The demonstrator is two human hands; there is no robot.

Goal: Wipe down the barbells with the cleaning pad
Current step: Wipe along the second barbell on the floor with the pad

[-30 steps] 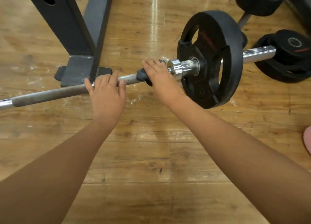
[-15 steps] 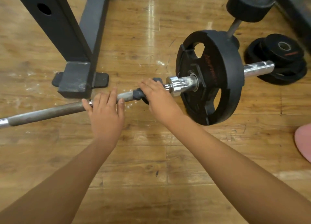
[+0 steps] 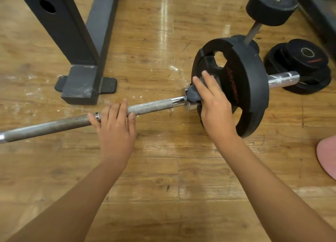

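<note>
My right hand grips the dark cleaning pad around the barbell, at the shiny collar just beside the black weight plate. My left hand lies over the knurled shaft, with the fingers nearly straight. The barbell lies across the wooden floor, near a black rack foot.
</note>
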